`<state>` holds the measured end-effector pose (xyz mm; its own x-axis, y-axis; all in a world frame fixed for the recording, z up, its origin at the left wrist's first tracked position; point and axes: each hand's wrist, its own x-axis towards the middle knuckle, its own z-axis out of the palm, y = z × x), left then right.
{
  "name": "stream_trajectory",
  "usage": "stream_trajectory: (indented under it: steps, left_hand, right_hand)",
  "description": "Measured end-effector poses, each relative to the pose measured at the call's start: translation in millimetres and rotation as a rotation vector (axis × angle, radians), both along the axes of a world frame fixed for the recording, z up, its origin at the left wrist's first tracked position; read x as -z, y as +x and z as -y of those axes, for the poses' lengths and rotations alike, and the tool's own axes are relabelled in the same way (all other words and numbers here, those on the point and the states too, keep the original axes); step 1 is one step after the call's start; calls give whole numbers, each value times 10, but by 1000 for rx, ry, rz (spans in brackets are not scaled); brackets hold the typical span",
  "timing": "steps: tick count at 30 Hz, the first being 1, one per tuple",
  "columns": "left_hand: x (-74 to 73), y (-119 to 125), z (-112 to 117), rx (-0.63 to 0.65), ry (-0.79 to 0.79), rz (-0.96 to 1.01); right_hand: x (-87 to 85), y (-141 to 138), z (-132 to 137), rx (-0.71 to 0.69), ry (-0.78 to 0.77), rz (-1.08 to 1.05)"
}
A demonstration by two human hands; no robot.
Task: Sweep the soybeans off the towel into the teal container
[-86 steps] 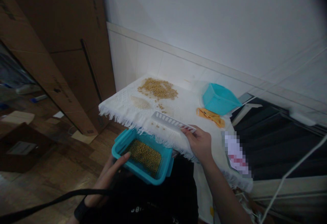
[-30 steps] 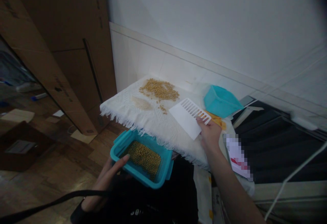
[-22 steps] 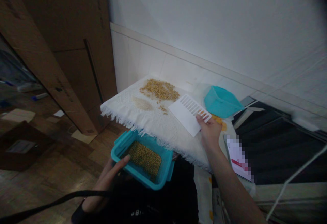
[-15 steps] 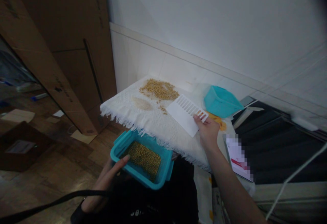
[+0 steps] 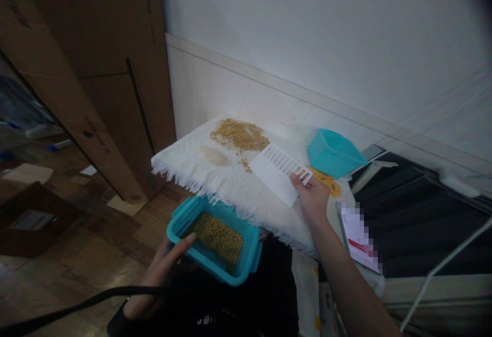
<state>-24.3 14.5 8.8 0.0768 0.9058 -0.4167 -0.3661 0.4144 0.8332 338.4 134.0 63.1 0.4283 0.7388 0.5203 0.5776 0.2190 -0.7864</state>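
- Below front edge of cloth-covered table [image 5: 184,161]: L hand [image 5: 163,265] grips teal tub [image 5: 250,255] by its near-left rim, soybeans [image 5: 220,235] inside.
- R hand [image 5: 313,199] pinches white slotted scraper [image 5: 273,179] by its right end; can't tell if scraper touches table.
- Changed: scraper now face-up, farther back than approx 3 sec ago, nr bean pile [image 5: 240,133]; strays at front edge no longer show.
- Means: loose beans visible up top = pile + small cluster [image 5: 245,164] by scraper's L corner.
- 2nd teal tub [image 5: 333,153] & yellow cloth [image 5: 332,187] beyond R hand.
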Motion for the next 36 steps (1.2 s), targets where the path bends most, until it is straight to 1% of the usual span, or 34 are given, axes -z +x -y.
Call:
stream_trajectory:
  steps: [4,7,12,15,21,25,30,36]
  left_hand:
    - [42,-19,7,15,13,-6]
    - [69,-20,6,3,41,-19]
    - [44,7,-12,2,-10,4]
    - [25,22,-21,2,-8,15]
    - [68,3,-21,-20,4,-1]
    - [54,2,-23,-3,3,9]
    - [50,-1,-27,9,13,23]
    - [82,-24,-24,-24,9,3]
  right_hand:
    - [-8,-30,35,-27,-37,-127]
    - [-17,-39,53,-46,-48,-112]
    - [-17,-43,31,-74,-49,-129]
    - [-16,-47,16,-83,-59,-135]
    - [-30,-71,43,-119,-76,-85]
    - [-47,-91,43,-127,-77,-72]
    - [-40,-84,26,-122,-77,-104]
    - [-68,-109,54,-140,-108,-153]
